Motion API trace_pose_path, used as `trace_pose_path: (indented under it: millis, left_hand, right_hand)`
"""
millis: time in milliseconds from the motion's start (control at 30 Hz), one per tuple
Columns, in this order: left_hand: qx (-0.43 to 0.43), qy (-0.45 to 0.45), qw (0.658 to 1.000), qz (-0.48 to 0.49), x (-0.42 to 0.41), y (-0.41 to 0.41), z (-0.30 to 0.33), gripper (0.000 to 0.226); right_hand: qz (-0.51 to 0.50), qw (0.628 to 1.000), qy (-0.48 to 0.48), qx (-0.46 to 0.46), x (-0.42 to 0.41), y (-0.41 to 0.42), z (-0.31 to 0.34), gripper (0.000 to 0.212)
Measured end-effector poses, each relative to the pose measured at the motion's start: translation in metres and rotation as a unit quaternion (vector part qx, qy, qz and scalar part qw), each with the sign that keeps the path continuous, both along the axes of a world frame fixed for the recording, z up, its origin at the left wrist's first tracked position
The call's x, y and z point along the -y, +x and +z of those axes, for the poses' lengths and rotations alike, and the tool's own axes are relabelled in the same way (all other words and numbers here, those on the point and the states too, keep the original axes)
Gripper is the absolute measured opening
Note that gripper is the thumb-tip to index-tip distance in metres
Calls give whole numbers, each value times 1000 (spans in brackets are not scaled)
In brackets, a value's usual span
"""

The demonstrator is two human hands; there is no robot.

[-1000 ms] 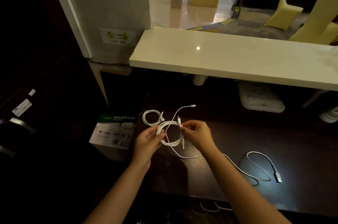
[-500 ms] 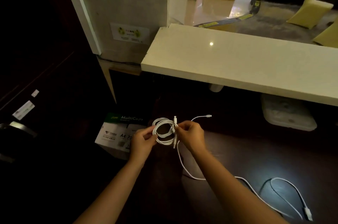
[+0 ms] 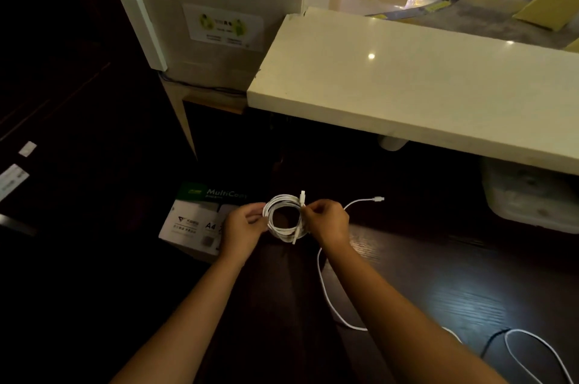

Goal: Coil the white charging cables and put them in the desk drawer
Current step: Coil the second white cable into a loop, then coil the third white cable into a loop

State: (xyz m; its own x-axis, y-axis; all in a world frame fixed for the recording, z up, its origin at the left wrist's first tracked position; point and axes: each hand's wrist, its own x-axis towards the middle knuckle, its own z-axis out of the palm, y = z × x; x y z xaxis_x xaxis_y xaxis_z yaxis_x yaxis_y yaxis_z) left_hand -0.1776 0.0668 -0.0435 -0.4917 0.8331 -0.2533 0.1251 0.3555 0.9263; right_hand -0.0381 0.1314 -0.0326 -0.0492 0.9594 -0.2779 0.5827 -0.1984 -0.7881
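Note:
A white charging cable wound into a small coil (image 3: 283,215) hangs between my two hands above the dark desk (image 3: 438,283). My left hand (image 3: 242,228) pinches the coil's left side. My right hand (image 3: 326,220) pinches its right side, where a plug end sticks up. A second white cable (image 3: 324,286) lies loose on the desk, running from a plug near the back (image 3: 377,199) down under my right forearm to a loop at the lower right (image 3: 532,352). No drawer shows in this dim view.
A box of A4 copy paper (image 3: 194,220) stands left of the desk, just beyond my left hand. A pale stone counter (image 3: 407,95) overhangs the desk's back. A whitish tray-like thing (image 3: 529,195) sits under it at the right.
The coil has moved left and away from me, and is wound tighter. The smaller coil seen on the desk earlier is no longer separate in view. My head has turned left.

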Motion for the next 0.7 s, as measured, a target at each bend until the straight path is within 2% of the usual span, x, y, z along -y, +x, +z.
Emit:
trace_pose_path:
  millis: [100,300,567,700]
  left_hand:
    - [-16,0,1000,-6,-2,3,-5,30]
    - [-123,-10,992,-31,-7,4,-17,29]
    - [-80,-39,995,-34,-8,6,-11,34]
    - [-102,-60,993,-8,-6,5,-7,49]
  right_hand:
    - [-4,1000,10,13,-1,0,-4,16]
    - [7,1000,9,28,0,5,-11,14]
    - [-2,999,46,26,4,6,-18,13]
    - [-6,998,56,11,8,17,-11,19]
